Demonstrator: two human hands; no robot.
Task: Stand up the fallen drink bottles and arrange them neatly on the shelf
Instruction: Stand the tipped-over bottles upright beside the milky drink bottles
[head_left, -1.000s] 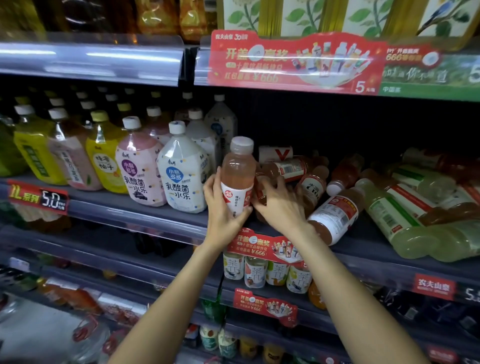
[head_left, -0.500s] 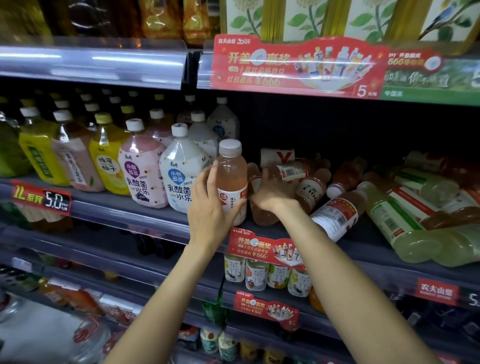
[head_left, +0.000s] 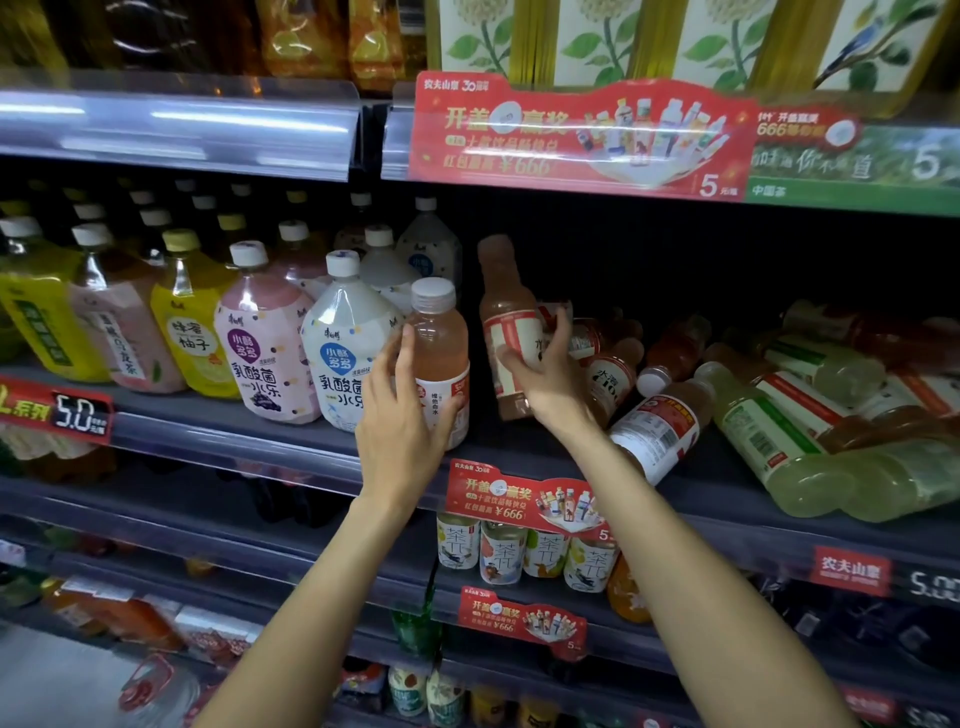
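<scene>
A pink drink bottle (head_left: 441, 343) with a white cap stands upright on the dark shelf (head_left: 519, 452), and my left hand (head_left: 402, 415) wraps around its lower half. Just to its right, my right hand (head_left: 545, 374) grips a second pink bottle (head_left: 506, 312) with a red-and-white label, raised almost upright and leaning slightly left. Behind and to the right, several pink bottles (head_left: 660, 431) and pale green bottles (head_left: 769, 431) lie on their sides in a heap.
Large upright bottles fill the shelf's left side; the nearest is a white one (head_left: 345, 343) touching my left hand. A red promotion sign (head_left: 519, 499) hangs on the shelf's front edge. The upper shelf's sign (head_left: 582, 135) overhangs. Small tea bottles (head_left: 498, 553) stand below.
My right hand has lifted a fallen pink bottle from the heap and tipped it up to nearly upright. My left hand stays on the standing pink bottle.
</scene>
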